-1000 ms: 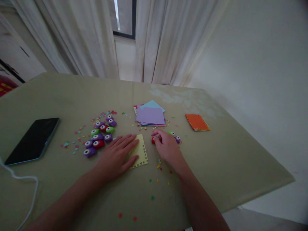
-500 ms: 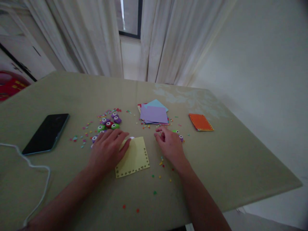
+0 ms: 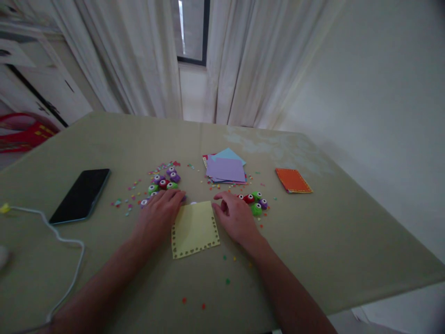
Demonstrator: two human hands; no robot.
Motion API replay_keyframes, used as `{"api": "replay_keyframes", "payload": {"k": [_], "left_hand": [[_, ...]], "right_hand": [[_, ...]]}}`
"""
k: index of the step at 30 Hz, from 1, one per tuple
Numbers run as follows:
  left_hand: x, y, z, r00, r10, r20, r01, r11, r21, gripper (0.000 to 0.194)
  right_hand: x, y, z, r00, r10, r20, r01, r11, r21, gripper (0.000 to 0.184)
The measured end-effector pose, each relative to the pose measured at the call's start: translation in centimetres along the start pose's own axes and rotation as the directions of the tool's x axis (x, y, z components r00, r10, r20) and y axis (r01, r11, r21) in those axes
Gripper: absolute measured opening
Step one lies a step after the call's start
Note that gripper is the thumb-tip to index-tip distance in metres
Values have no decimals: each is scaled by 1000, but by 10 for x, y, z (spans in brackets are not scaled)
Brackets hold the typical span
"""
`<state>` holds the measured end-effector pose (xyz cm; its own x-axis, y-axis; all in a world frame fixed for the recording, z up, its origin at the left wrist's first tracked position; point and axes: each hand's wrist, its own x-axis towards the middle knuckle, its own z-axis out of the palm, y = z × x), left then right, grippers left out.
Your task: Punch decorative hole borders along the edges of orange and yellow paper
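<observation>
A square of yellow paper (image 3: 195, 227) lies on the table, with small punched holes along its left, bottom and right edges. My left hand (image 3: 160, 213) rests at its upper left side, fingers stretched out over part of a cluster of small craft punches (image 3: 162, 183) in purple, green and red. At the paper's upper right corner is my right hand (image 3: 238, 215), fingers curled, thumb tip at the edge and index finger a little apart from it. More punches (image 3: 256, 195) sit just beyond the right hand. A white bit shows behind the paper's top edge, mostly hidden.
Stacked coloured paper (image 3: 226, 169) lies farther back, with an orange paper square (image 3: 294, 180) to the right. A dark tablet (image 3: 81, 195) and a white cable (image 3: 64, 239) are at left. Tiny punched paper bits (image 3: 184, 300) are scattered about the table (image 3: 347, 232).
My right hand has come closer to the yellow paper's right corner, uncovering more punches behind it. My left hand has shifted off the paper toward its left edge. The view has moved slightly.
</observation>
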<state>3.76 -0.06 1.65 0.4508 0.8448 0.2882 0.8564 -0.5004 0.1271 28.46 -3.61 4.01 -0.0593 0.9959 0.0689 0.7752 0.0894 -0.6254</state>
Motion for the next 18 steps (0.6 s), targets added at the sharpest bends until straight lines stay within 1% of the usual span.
{"api": "replay_keyframes", "payload": {"k": [5,7,9,10,12,14,16,18], "left_hand": [[-1,-1,5,1000,-10,12,11,1000,-26,39],[-1,0,4,1000,-26,-12,25,999,-33,44],[0,4,3,998,-23,-64,18,997,-78,48],[0,6,3,995,-9,-95,-2,993,-116,48],[-1,13,2,986,51,-162,-82,978,-190,46],[-4,20,2,965,143,-220,-194,954,-229,44],[-8,27,4,939,231,-255,-292,926,-238,44],[-11,32,5,921,285,-266,-351,904,-246,46]], "right_hand": [[-1,0,1,1000,-8,8,8,1000,-2,17],[-1,1,3,1000,-20,4,20,1000,15,16],[-1,1,4,999,-38,-17,39,997,69,14],[-1,1,5,999,-43,-30,46,992,121,15],[-2,-1,6,999,-27,-29,34,961,276,23],[-3,-4,8,999,-9,33,-7,897,442,34],[-4,-7,9,994,-41,104,-23,839,544,38],[-5,-9,11,985,-105,139,5,813,583,35]]}}
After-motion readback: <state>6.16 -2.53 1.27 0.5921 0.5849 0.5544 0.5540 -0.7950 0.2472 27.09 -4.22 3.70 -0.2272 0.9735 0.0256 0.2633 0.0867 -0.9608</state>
